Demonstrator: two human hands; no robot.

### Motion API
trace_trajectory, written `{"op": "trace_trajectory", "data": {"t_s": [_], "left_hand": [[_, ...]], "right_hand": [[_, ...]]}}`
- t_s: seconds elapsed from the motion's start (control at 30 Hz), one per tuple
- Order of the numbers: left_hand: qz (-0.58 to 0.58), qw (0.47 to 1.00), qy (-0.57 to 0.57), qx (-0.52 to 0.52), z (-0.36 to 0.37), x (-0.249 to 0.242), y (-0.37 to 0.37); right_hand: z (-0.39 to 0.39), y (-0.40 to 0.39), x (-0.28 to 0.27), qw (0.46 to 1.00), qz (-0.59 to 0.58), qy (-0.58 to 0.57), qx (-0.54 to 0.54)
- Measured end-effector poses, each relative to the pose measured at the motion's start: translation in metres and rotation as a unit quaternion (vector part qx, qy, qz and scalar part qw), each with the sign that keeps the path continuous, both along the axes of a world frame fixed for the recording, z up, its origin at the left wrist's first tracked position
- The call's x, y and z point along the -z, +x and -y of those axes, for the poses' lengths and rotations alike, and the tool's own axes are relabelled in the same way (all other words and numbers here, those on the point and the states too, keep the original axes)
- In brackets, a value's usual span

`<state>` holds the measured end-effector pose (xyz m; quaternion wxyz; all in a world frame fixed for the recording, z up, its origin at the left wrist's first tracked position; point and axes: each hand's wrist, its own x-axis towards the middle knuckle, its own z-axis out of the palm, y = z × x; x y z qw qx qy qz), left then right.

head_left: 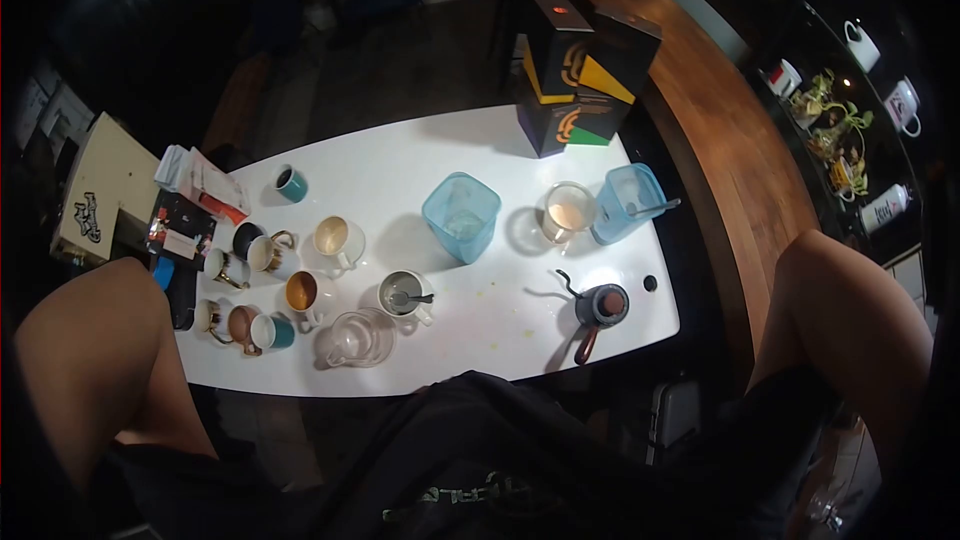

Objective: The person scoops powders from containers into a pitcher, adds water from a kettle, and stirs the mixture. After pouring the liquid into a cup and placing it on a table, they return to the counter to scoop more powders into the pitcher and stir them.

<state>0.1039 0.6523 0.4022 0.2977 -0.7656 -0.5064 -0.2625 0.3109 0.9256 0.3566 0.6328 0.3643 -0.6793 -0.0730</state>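
Hands: out of view; we cannot tell opening or hold.
We note a spoon (pixel 410 299) inside a mug (pixel 393 284) near the clear jug (pixel 372 340), on the tabletop (pixel 380 155).

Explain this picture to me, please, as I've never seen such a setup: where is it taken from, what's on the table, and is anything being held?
There is no machine here, just a person wearing a camera on their head. This single picture looks forward and down over their dark shirt. The bare bent limbs at either side, the left arm and the right arm, seem to be theirs. On the white table, cups gather towards the left, near a clear pitcher. Two blue containers stand further right, with black boxes stacked at the far end. Both hands are out of view, so I can't tell what they hold.
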Motion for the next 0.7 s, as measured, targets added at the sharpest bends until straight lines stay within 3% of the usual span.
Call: {"op": "trace_trajectory", "data": {"t_s": [0.4, 0.7], "left_hand": [[-0.009, 0.999, 0.035, -0.029, 0.011, 0.034, -0.003], [-0.027, 0.994, 0.095, -0.042, 0.034, 0.033, 0.023]], "right_hand": [[0.0, -0.001, 0.005, 0.999, -0.02, 0.002, -0.03], [0.007, -0.001, 0.006, 0.993, -0.061, -0.025, -0.095]]}}
